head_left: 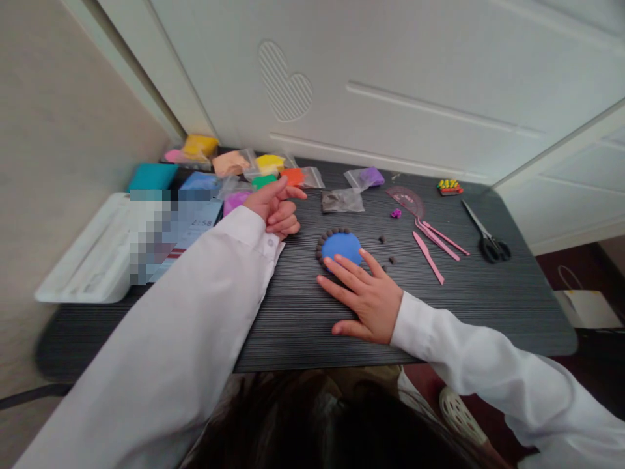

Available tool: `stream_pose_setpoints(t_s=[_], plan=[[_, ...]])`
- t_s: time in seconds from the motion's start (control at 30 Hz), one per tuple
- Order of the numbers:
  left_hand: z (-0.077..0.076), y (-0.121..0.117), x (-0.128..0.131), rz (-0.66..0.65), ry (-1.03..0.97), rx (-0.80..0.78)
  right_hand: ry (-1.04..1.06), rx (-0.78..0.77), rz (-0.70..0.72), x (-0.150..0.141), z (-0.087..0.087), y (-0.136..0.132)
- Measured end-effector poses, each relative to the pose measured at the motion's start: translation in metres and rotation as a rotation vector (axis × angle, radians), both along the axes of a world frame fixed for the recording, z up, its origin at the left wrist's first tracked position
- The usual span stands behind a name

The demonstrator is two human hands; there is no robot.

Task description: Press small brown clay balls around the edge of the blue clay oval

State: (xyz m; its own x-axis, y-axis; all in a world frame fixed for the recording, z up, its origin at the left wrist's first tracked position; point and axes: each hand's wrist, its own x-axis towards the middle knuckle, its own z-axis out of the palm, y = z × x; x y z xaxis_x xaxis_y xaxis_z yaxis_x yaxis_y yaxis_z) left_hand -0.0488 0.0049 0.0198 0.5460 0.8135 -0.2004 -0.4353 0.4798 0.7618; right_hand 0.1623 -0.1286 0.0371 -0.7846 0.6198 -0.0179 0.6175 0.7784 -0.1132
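A flat blue clay disc [340,246] with small brown balls round its left rim lies on the dark table [293,312]. My right hand [364,296] lies flat with fingers spread, fingertips touching the disc's near edge. My left hand [276,207] reaches toward the bags of coloured clay at the back left, its index finger pointing and the other fingers curled; it holds nothing that I can see. An orange clay bag [297,176] and a green one [263,181] are nearest to it.
Several clay bags in yellow [269,163], purple [371,176], pink and brown lie along the back. Pink plastic tools [432,251], a pink protractor [405,198], black scissors [488,238] and loose brown balls [385,251] sit right. A white tray [92,260] stands left.
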Motion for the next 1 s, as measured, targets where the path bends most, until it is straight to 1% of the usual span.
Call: stream_pose_setpoints(t_s=[0.1, 0.2, 0.27, 0.33, 0.4, 0.5, 0.57, 0.63, 0.73, 0.8, 0.87, 0.93, 1.0], plan=[[-0.001, 0.001, -0.001, -0.027, -0.016, 0.026, -0.021, -0.048, 0.015, 0.003, -0.001, -0.009], [-0.001, 0.002, -0.001, -0.036, -0.018, 0.028, 0.000, -0.058, 0.085, -0.006, -0.005, -0.017], [-0.001, 0.002, -0.002, -0.046, -0.018, 0.035, 0.015, -0.041, 0.106, -0.012, -0.008, -0.015], [0.000, 0.001, -0.002, -0.057, -0.021, 0.050, 0.013, -0.022, 0.088, -0.011, -0.009, -0.010], [0.000, 0.001, -0.001, -0.057, -0.023, 0.057, -0.003, -0.003, 0.045, -0.003, -0.011, -0.008], [0.001, 0.001, 0.001, -0.048, -0.026, 0.051, -0.024, 0.017, -0.003, 0.008, -0.015, -0.014], [0.001, 0.000, 0.003, -0.049, -0.025, 0.051, -0.025, 0.004, 0.010, 0.008, -0.017, -0.022], [0.002, -0.001, 0.004, -0.040, -0.021, 0.051, -0.021, -0.033, 0.062, 0.001, -0.014, -0.026], [0.003, -0.003, 0.003, -0.027, -0.021, 0.059, -0.025, -0.070, 0.111, -0.010, -0.005, -0.019], [0.003, -0.003, 0.002, -0.035, -0.031, 0.069, -0.037, -0.054, 0.070, -0.007, 0.000, -0.011], [0.001, -0.001, 0.002, -0.046, -0.039, 0.073, -0.056, -0.025, 0.008, 0.002, 0.001, -0.007], [0.000, 0.000, 0.002, -0.055, -0.043, 0.067, -0.071, 0.000, -0.030, 0.010, -0.003, -0.010], [-0.001, 0.002, 0.002, -0.060, -0.046, 0.057, -0.068, 0.009, -0.013, 0.012, -0.010, -0.018]])
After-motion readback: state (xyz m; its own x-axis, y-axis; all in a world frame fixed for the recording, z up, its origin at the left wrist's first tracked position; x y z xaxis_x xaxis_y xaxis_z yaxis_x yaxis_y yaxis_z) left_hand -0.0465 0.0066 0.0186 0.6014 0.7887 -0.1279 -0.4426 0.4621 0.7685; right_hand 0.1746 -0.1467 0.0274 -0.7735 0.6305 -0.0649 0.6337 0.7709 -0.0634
